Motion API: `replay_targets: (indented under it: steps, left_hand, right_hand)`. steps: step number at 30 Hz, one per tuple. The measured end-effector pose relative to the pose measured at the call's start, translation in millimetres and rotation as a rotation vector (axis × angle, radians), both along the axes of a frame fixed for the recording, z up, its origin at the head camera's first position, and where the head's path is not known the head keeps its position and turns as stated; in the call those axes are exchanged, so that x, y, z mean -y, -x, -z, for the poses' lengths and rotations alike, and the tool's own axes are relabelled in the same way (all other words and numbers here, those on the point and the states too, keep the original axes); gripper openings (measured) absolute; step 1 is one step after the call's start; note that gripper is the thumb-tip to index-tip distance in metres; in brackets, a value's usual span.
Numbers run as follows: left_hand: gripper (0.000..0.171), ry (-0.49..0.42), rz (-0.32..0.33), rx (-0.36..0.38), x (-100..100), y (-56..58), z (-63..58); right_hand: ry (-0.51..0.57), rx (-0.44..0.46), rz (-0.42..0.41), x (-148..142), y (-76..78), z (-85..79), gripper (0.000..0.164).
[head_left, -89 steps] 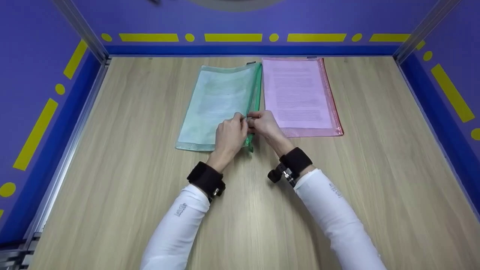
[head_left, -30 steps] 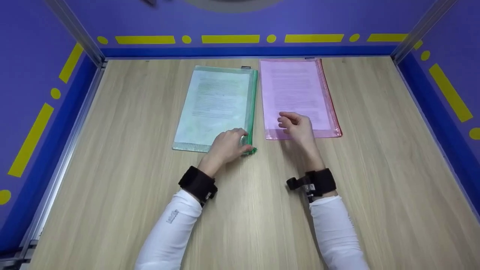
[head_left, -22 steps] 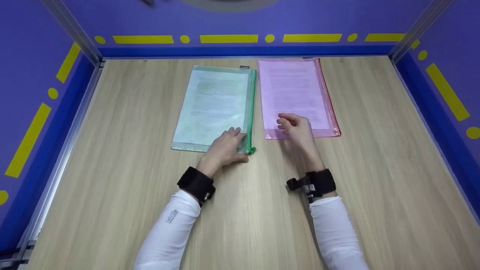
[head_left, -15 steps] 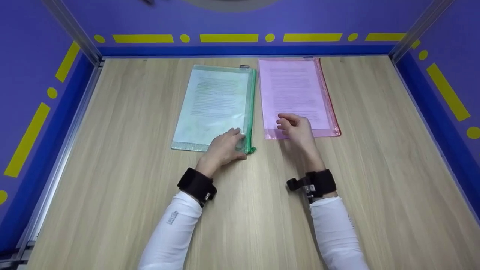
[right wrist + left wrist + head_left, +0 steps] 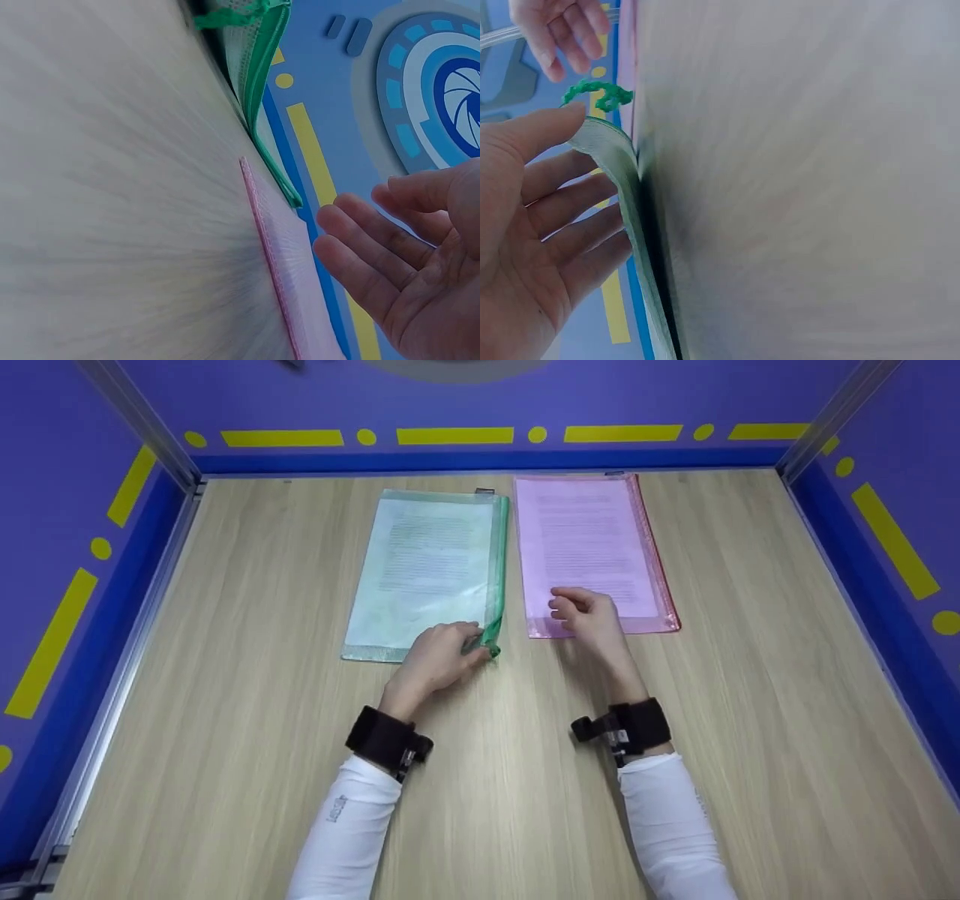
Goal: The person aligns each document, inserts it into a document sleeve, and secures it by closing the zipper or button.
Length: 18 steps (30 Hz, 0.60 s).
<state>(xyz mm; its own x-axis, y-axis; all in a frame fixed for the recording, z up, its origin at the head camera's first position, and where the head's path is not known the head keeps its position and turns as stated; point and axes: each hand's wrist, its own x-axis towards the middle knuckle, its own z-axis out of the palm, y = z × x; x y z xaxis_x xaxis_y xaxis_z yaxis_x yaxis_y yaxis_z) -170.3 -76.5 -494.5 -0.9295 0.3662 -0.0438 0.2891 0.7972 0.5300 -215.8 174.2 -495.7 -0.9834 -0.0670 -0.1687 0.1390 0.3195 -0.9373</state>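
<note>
A green mesh zip folder with a printed sheet inside lies left of centre. My left hand pinches its near right corner between thumb and fingers, and that corner is bent up off the table. In the left wrist view the thumb sits at the raised edge, beside a green cord loop. A pink zip folder, also with a printed page, lies flat to the right. Above its near edge hovers my right hand, fingers loosely bent, holding nothing.
The wood-grain table is bounded by a blue-purple back wall and side walls with yellow markings. Small dark tabs stick out at the far edges of both folders.
Both hands worked at the green folder's zip edge earlier; the right hand then moved over to the pink folder. The left hand has since gone from lying on the green corner to lifting it.
</note>
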Motion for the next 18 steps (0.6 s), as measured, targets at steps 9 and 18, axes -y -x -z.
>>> replay_targets:
  steps: [9,18]
  left_hand:
    - [0.028,-0.096,-0.056,-0.078,1.9,3.4,-5.8]
    - [0.022,-0.188,-0.108,-0.161,1.8,5.7,-10.3]
  right_hand:
    - [-0.015,-0.021,-0.021,4.0,-4.1,-1.5,0.034]
    - [0.065,0.0,-0.085,13.9,-5.7,-2.1,0.037]
